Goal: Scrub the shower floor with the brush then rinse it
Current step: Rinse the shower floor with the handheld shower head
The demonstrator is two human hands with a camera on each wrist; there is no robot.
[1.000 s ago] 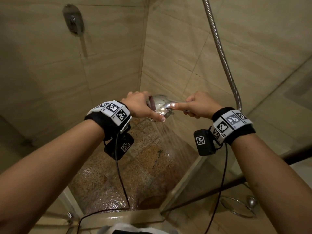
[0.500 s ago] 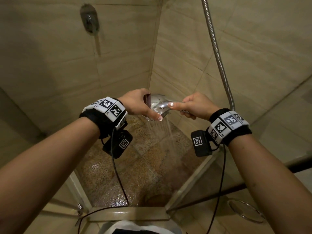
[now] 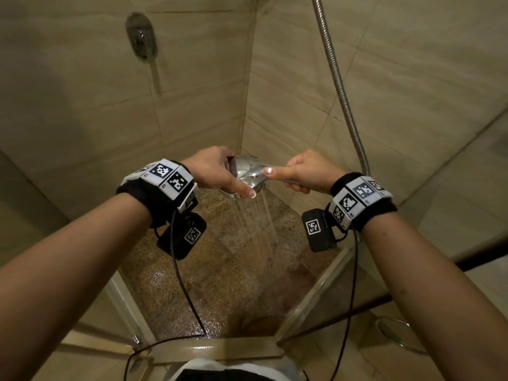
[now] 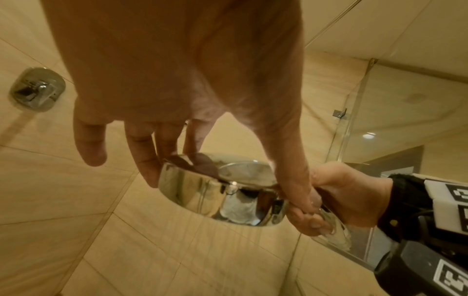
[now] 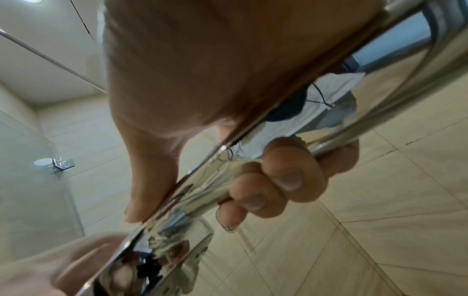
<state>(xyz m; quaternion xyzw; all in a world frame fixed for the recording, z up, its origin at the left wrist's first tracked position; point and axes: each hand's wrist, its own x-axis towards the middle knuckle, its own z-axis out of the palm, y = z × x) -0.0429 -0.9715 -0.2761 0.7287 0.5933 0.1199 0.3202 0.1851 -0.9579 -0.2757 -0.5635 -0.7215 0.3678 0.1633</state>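
A chrome shower head (image 3: 247,174) sprays water down onto the wet, speckled brown shower floor (image 3: 220,270). My right hand (image 3: 305,174) grips its handle (image 5: 202,180), fingers curled under and thumb laid along the top. My left hand (image 3: 217,171) holds the round shower head (image 4: 222,196) by its rim, thumb on the near side and fingers on the far side, little finger free. The metal hose (image 3: 338,86) rises from the handle up the right wall. No brush is in view.
A chrome wall valve (image 3: 141,37) sits high on the left tiled wall. Glass panels (image 3: 316,298) flank the stall opening, with a raised threshold (image 3: 214,349) at my feet. A metal ring (image 3: 395,334) lies outside at the lower right.
Both hands keep the same hold on the shower head. The head view has swung so the wall valve sits further right, and the spray now falls more straight down.
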